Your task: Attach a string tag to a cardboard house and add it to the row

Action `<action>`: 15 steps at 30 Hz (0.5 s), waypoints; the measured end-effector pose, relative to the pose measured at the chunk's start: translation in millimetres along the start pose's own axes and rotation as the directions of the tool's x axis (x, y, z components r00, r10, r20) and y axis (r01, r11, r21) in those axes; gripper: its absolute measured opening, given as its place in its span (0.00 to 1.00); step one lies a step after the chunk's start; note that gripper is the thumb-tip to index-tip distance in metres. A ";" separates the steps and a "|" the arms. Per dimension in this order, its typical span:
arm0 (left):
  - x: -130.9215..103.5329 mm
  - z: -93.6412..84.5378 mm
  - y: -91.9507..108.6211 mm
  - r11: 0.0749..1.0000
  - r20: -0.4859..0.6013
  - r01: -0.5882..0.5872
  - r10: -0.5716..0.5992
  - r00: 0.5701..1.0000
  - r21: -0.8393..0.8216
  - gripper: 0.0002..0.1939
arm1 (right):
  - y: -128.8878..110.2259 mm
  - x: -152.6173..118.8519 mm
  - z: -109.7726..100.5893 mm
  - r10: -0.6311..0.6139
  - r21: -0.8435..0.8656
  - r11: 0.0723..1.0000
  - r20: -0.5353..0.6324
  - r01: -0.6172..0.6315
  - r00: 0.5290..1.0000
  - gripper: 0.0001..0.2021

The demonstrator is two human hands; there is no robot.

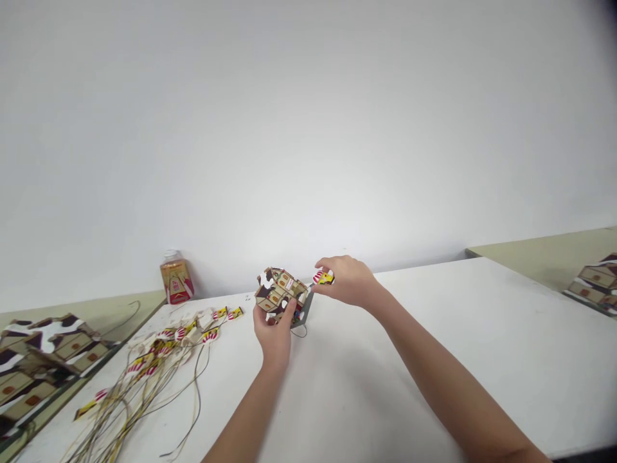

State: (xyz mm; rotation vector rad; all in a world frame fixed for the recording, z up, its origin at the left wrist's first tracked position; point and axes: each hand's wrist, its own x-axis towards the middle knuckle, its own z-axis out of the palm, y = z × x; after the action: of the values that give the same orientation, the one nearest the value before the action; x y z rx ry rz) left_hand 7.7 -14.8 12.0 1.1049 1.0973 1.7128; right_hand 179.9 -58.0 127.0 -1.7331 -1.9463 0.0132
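Observation:
My left hand point(274, 332) holds a small cardboard house point(280, 292) with brown walls and white snow patches, lifted a little above the white table point(434, 334). A thin dark cord hangs from under the house. My right hand point(348, 280) pinches a small red, white and yellow ornament piece point(323, 277) just to the right of the house, close to its roof edge. Both forearms reach in from the bottom of the view.
A pile of similar red-and-yellow pieces on long thin wires point(159, 360) lies at the left. A bottle with an orange label point(177, 278) stands by the wall. Finished cardboard houses sit at far left point(43, 360) and far right point(595, 283).

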 end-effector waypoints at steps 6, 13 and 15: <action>-5.0 1.3 6.5 1.000 0.022 -0.019 0.019 1.000 0.011 0.30 | -10.3 2.4 31.5 -0.028 0.124 0.992 -0.015 0.030 0.999 0.09; -3.3 0.3 6.3 0.999 0.032 0.010 -0.008 0.999 -0.047 0.30 | -5.4 3.8 43.9 -0.110 0.401 0.914 0.096 0.063 0.989 0.12; -2.9 0.2 6.6 1.000 0.027 -0.006 0.007 1.000 -0.030 0.29 | -3.4 2.8 41.3 -0.148 0.525 0.851 0.223 0.010 0.964 0.18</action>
State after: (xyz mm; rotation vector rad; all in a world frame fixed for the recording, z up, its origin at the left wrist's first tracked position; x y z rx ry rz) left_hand 7.6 -19.4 17.6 1.1119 1.0492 1.7089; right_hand 160.7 -42.3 93.7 -1.3312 -1.9481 0.7062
